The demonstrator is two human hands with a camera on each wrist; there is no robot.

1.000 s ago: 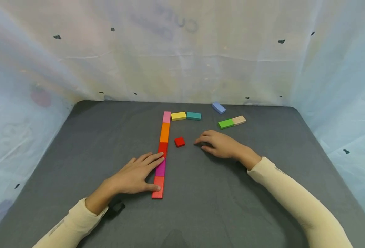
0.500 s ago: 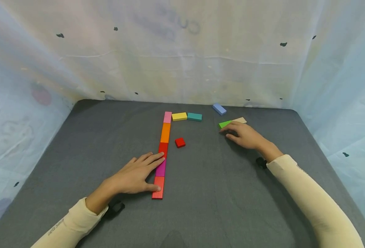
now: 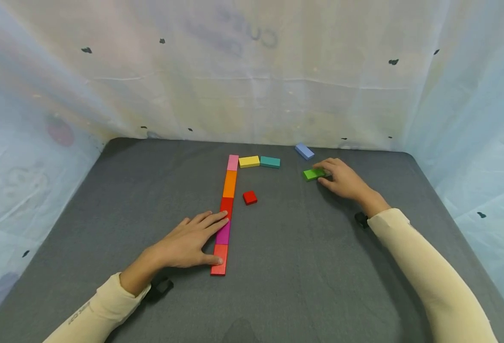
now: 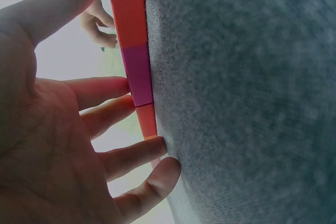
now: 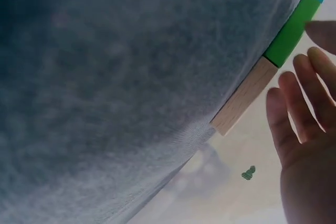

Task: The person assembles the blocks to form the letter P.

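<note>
My left hand (image 3: pixel 184 244) rests with spread fingers on a straight row of flat blocks. Its thumb lies on the coral-red block (image 3: pixel 219 270), and fingertips touch the row around the magenta block (image 3: pixel 223 235) and the red block (image 3: pixel 226 204). Further up the row are an orange block (image 3: pixel 229 184) and a pink block (image 3: pixel 232 162). At the right, my right hand (image 3: pixel 341 181) hovers with thumb and index finger either side of the green block (image 3: pixel 311 175); contact is unclear. A plain wooden block (image 5: pixel 244 96) adjoins the green one, hidden by this hand in the head view.
A yellow block (image 3: pixel 249 162) and a teal block (image 3: pixel 270 162) run right from the row's top. A small red square block (image 3: pixel 250 197) lies right of the row. Near the back edge sits a blue block (image 3: pixel 304 151). Sheeting (image 3: pixel 252 109) hangs behind the grey table (image 3: pixel 286 276).
My right hand has moved from beside the small red block rightward and away to the green and wooden blocks. The left hand has stayed on the row.
</note>
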